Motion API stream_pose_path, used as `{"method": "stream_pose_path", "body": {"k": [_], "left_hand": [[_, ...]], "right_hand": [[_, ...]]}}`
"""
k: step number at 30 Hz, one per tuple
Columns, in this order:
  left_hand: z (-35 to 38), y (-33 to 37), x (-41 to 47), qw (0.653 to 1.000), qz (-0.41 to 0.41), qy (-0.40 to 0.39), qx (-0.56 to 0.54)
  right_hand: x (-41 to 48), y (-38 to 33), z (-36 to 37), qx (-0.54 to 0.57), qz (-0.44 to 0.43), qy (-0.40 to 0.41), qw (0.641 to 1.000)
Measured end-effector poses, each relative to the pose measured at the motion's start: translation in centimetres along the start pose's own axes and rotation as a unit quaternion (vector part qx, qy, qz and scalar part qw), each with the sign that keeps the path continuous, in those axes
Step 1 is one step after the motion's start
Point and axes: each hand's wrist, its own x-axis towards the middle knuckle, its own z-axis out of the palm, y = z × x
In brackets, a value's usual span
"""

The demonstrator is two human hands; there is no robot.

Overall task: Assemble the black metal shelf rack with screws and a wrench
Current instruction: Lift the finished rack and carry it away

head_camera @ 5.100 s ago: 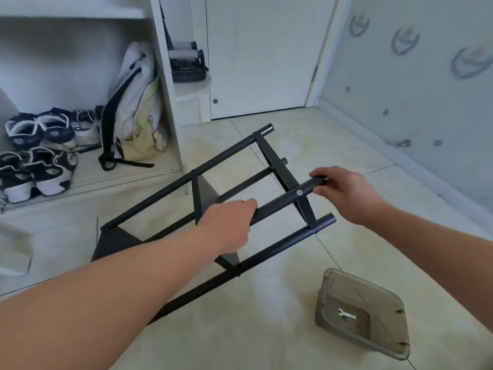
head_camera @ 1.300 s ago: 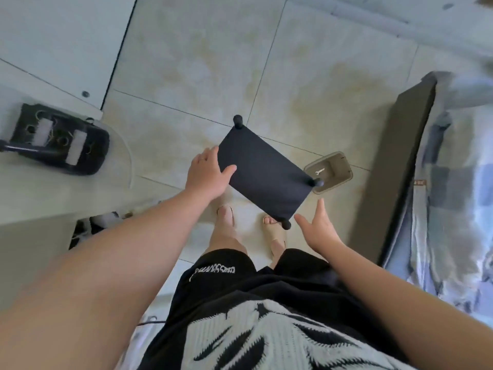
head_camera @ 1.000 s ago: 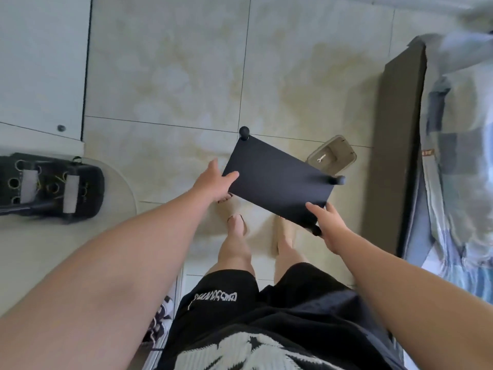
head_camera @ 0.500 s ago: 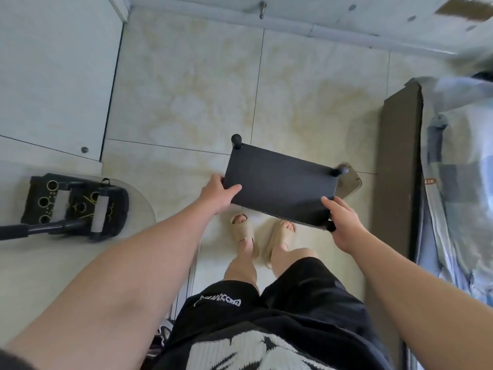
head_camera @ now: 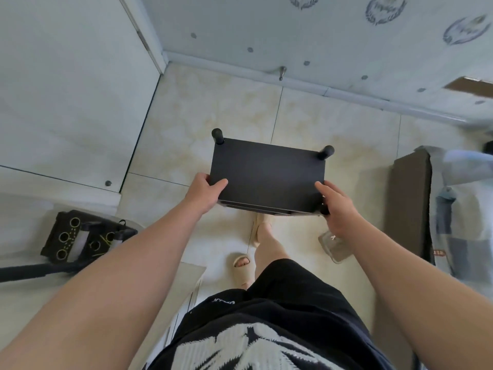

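Downward view from head height over a pale tiled floor (head_camera: 213, 108). At the centre, black metal shelf rack (head_camera: 266, 174), seen from above: flat dark top panel, with round post ends poking up at its 11 and 1 o'clock corners and the edge of a lower shelf showing under its near side. Cannot tell whether its feet touch the floor.

Left hand (head_camera: 204, 192) gripping the rack's 8 o'clock corner, thumb lying on top of the panel, fingers curled underneath. Right hand (head_camera: 337, 209) clasping the 4 o'clock corner, fingers wrapped round the post there, thumb along the panel's edge.

Just below the right hand, toward 4 o'clock, a clear plastic container (head_camera: 337, 248) on the floor, with a small pale tool (head_camera: 332, 238) inside, too small to make out clearly.

At 6 o'clock, black shorts (head_camera: 293, 303) with a short line of small white lettering near the hem, not legible, and a large white graphic lower down. Beige slippers (head_camera: 240, 265) on the feet, between the rack and the shorts.

At 8 o'clock, a black device (head_camera: 77, 236) with yellow-rimmed rings, resting on a white rounded ledge. At 10 o'clock, a white door (head_camera: 66, 89). At 12 to 1 o'clock, a pale wall (head_camera: 320, 28) printed with wreath-like emblems, no words readable. At 3 o'clock, a dark brown bed frame (head_camera: 410, 204) bearing a small red tag (head_camera: 437, 252), its characters blurred.
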Motion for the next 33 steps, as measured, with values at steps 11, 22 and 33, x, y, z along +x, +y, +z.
{"method": "stream_pose_path", "body": {"k": [11,22,33], "left_hand": [[-3.4,14.5,11.3,0.997,-0.01,0.053,-0.056],[-7.2,25.3,25.4,0.997,0.0,0.063,-0.043],[-11.8,31.9,45.3,0.999,-0.03,0.026,0.037]], "right_hand": [[10.4,-19.4,5.0,-0.051,-0.043,-0.069,0.995],[21.1,-32.7,11.4,-0.058,-0.025,-0.074,0.995],[35.3,-41.1,21.7,-0.046,0.049,-0.026,0.997]]}}
